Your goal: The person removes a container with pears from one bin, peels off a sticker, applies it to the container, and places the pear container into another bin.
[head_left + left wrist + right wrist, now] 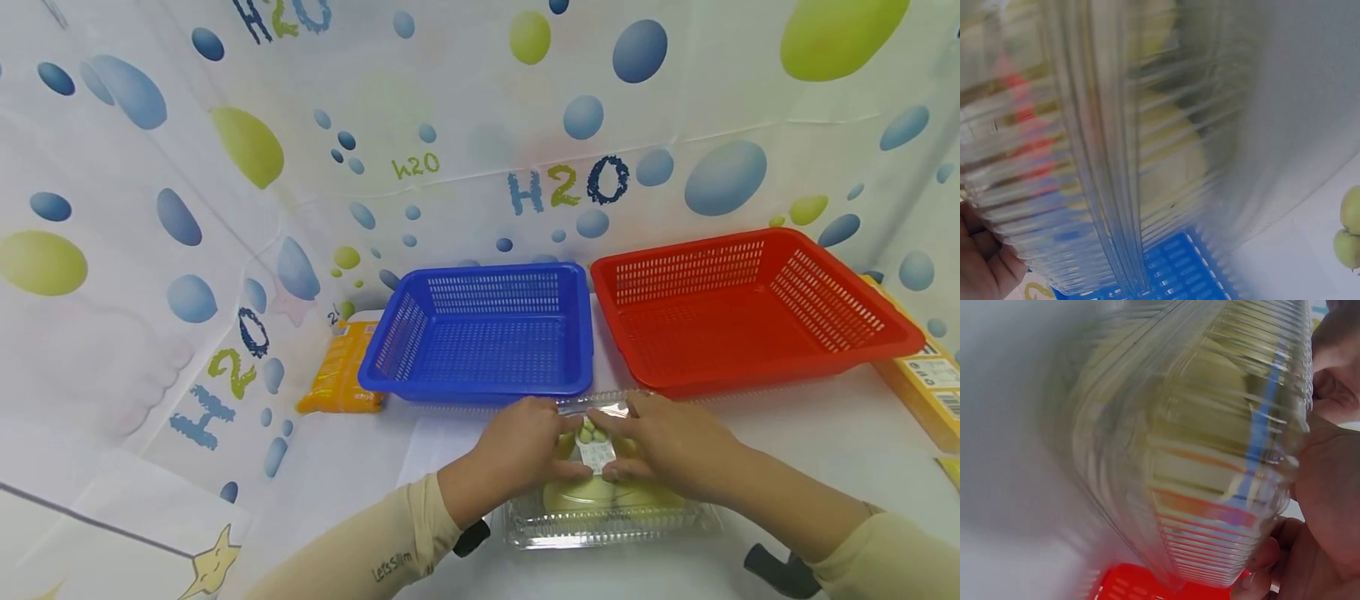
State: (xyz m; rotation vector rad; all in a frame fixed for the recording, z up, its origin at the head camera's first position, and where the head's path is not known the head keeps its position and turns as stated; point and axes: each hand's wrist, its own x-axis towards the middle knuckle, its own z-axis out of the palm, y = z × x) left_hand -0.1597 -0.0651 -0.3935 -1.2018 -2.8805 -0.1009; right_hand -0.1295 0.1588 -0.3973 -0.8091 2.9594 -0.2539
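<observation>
A clear plastic clamshell box with pale yellow-green round contents lies on the white table. Its ribbed side fills much of the left wrist view, and another clear wall fills the right one. On the lid is a small white label. My left hand rests on the lid's left part, thumb and index finger reaching toward the label. From the other side my right hand presses on the lid, its index fingertip close to the left one. The lid's far edge is partly hidden by both hands.
Behind the box stand a blue basket and, to its right, a red basket. An orange packet lies left of the blue basket. A yellow-orange box is at the far right. A patterned sheet hangs behind.
</observation>
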